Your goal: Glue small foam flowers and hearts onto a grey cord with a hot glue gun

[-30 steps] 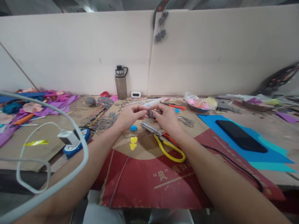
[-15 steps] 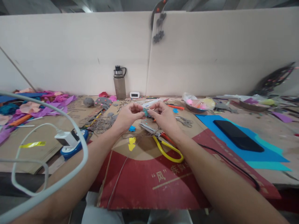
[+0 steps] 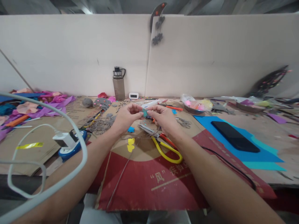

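Note:
Between my two hands is a small teal piece point(image 3: 145, 112), too small to tell whether it is paper or felt. My left hand point(image 3: 128, 117) pinches its left side with thumb and fingertips. From the other side my right hand point(image 3: 162, 116) pinches it as well. Below the hands lie scissors with yellow handles point(image 3: 167, 152), blades pointing up and left, and a red-handled tool point(image 3: 167, 139) partly hidden by my right wrist. A yellow cut-out point(image 3: 131, 145) and a blue cut-out point(image 3: 131, 129) rest on the cardboard under my left hand.
A tangle of grey cord point(image 3: 102, 123) lies left of my hands. Behind them stand a water bottle point(image 3: 119, 85) and a small clock point(image 3: 133, 95). A black phone point(image 3: 234, 136) rests on blue sheets point(image 3: 259, 155) at right. A white cable point(image 3: 79, 137) loops across the left foreground.
The teal piece shows a little flatter and wider between my fingertips. Both hands stay pinched in nearly the same place; the whole view has shifted slightly.

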Demonstrator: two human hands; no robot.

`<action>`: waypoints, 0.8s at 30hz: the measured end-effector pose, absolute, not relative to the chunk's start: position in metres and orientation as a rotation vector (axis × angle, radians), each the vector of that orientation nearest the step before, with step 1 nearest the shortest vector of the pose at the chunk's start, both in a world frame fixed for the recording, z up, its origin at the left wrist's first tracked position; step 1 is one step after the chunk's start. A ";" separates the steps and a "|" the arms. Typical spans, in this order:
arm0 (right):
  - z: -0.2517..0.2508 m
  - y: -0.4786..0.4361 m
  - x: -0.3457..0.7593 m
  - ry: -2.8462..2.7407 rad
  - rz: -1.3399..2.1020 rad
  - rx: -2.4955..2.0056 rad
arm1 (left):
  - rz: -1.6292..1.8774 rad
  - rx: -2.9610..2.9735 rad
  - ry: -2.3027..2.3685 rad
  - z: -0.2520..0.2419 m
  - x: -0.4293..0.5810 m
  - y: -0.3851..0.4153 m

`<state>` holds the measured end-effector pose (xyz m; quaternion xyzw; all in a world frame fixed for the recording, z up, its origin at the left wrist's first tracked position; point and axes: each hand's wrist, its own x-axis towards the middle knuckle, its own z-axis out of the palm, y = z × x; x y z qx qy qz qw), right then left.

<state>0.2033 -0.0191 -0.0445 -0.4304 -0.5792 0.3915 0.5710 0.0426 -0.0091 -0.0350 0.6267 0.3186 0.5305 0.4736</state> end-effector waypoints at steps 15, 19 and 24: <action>-0.034 -0.032 0.204 -1.576 0.552 -1.185 | 1.219 1.785 0.901 -0.028 0.040 -0.015; -0.035 -0.029 0.204 -1.507 0.743 -1.169 | 1.195 1.813 0.881 -0.028 0.039 -0.015; -0.042 -0.022 0.204 -1.433 0.906 -1.057 | 1.212 1.609 0.832 -0.032 0.040 -0.012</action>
